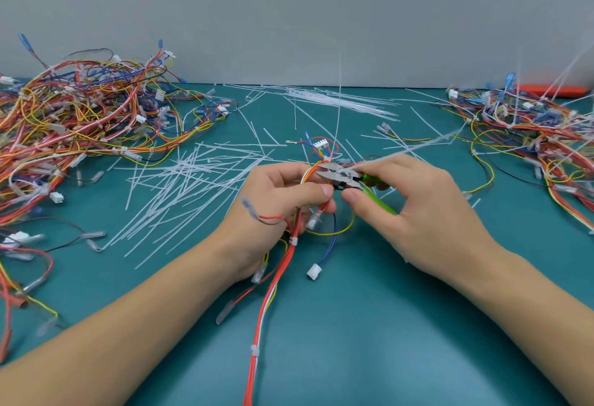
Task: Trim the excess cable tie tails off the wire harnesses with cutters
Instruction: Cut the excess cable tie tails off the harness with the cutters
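green-handled cutters [345, 178], no legible markings

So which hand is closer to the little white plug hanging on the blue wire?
Left. The left hand is just above and left of the white plug; the right hand is farther up and right, holding the cutters.

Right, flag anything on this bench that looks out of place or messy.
Cut tie tails lie strewn loose across the green mat between the two wire heaps, not gathered anywhere. Nothing looks damaged.
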Demonstrator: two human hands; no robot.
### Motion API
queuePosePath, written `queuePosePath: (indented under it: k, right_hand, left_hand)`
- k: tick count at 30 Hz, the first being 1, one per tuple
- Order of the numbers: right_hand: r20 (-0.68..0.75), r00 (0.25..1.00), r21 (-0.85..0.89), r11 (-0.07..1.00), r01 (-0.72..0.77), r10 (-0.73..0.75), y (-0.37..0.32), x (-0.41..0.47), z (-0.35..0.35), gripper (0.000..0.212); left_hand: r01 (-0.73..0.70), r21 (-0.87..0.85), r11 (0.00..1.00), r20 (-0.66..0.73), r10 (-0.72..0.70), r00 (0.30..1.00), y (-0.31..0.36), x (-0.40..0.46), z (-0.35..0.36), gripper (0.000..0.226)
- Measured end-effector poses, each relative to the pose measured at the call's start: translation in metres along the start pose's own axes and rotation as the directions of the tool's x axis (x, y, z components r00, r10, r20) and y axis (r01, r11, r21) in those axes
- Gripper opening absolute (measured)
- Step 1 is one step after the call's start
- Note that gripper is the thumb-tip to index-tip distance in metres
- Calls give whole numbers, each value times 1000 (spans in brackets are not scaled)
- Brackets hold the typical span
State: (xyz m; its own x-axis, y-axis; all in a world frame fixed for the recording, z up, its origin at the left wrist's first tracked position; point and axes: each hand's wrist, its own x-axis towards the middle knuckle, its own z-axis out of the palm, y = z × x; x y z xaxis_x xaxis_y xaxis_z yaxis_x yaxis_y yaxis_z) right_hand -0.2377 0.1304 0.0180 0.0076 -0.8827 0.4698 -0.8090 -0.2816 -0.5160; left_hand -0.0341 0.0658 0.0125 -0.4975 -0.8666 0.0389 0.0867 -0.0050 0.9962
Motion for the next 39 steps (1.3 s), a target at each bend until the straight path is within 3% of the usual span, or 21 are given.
queuePosePath:
  k: [3, 8, 15, 18, 21, 23, 29, 39]
  right_hand:
    - [-7, 999, -3, 999, 40, -40, 1, 1, -1, 38]
    - [8, 998, 25, 997, 66, -66, 2, 2, -2, 31]
    - [11, 998, 38, 998, 59, -59, 3, 4, -6, 37]
    - [4, 999, 61, 997, 46, -46, 2, 2, -5, 37]
    - [-3, 1000, 88, 996, 18, -18, 1, -1, 1, 35]
    - [19, 1000, 88, 996, -13, 12, 2, -1, 4, 35]
    - [35, 997, 54, 996, -69, 67, -3, -4, 4, 38]
    - [28, 978, 100, 973, -209, 207, -23, -12, 12, 46]
  left_hand:
    - [41, -37, 998, 15, -41, 999, 0, 2, -2, 13]
    - [78, -84, 993, 58, -73, 996, 4, 3, -6, 23]
    - [97, -75, 992, 106, -89, 990, 8, 2, -7, 36]
    - [103, -81, 991, 93, -96, 991, 9, 2, -8, 31]
    - [94, -90, 991, 75, -88, 993, 8, 1, -6, 12]
    - [73, -70, 995, 55, -69, 996, 7, -1, -5, 5]
    - [-97, 43, 994, -31, 99, 995, 0, -6, 4, 11]
    - [-222, 174, 959, -165, 251, 954, 5, -14, 17, 20]
